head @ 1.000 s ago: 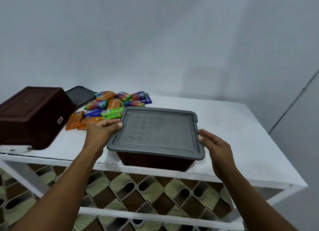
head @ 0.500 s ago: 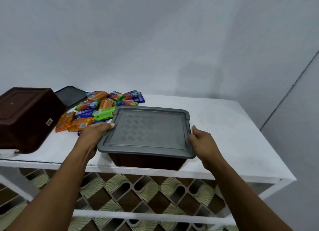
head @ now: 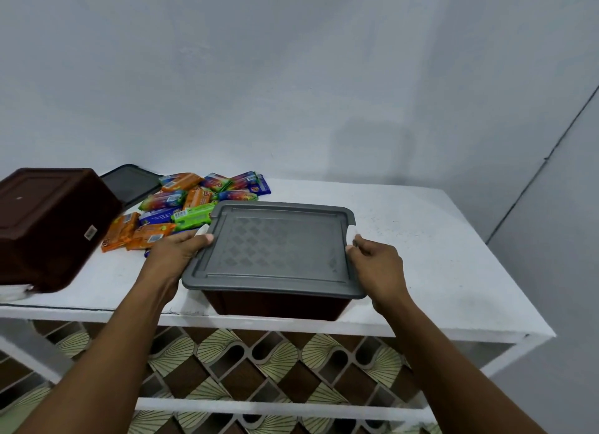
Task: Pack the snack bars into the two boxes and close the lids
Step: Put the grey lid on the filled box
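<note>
Two boxes to fill and you're on the near one: the brown box (head: 275, 305) sits at the front edge of the white table (head: 437, 239) with its grey lid (head: 278, 249) on top, flat and seated as far as I can see. Your left hand (head: 176, 252) grips the lid's left rim with the thumb lying over the top edge. Your right hand (head: 377, 265) has its fingers curled onto the right rim, near the notch at the back corner. I can't see inside, so no idea what's in it

Handling wise I'd guess thin moulded plastic, light and a bit flexy, so the lid will probably bow if you pull from one side only. Taking it by both short rims like you are seems right. It's smooth, so maybe slippy, and the box looks light enough to come up with the lid if it clips tight

The snack bars (head: 194, 207) are a loose heap just behind and left of the box, in orange, green and blue wrappers, with the green one just beside the lid's back left corner. They look like light crinkly packs, easy to grab by the flat sides

Further left the second box (head: 48, 226) is tipped over with its base showing, and a dark lid (head: 131, 184), likely its own, lies flat behind it by the wall
</note>
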